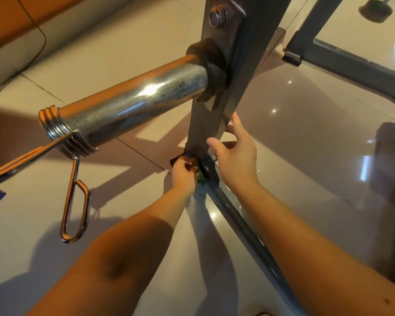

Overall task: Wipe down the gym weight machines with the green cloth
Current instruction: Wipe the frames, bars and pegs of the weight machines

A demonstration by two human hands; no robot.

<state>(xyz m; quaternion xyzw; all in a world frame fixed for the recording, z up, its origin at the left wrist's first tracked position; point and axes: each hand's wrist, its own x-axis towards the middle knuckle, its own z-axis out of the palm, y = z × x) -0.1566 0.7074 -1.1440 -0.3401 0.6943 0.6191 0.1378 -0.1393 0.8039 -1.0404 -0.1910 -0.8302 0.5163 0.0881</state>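
Note:
A dark grey upright post [217,71] of a weight machine rises through the middle of the view. My left hand [183,172] is closed on the green cloth [200,176] and presses it against the foot of the post; only a small green scrap shows beside my fingers. My right hand [234,151] rests against the right side of the post just above, fingers spread along the edge and thumb on the front face. A chrome plate-loading sleeve [135,101] sticks out from the post toward me at the left.
A spring collar clip [71,137] sits on the sleeve's end, its handle loop hanging down. The machine's base rail [244,222] runs along the glossy tiled floor toward bottom right. More dark frame bars [342,55] and a rubber foot [375,10] stand at top right. A cable lies at top left.

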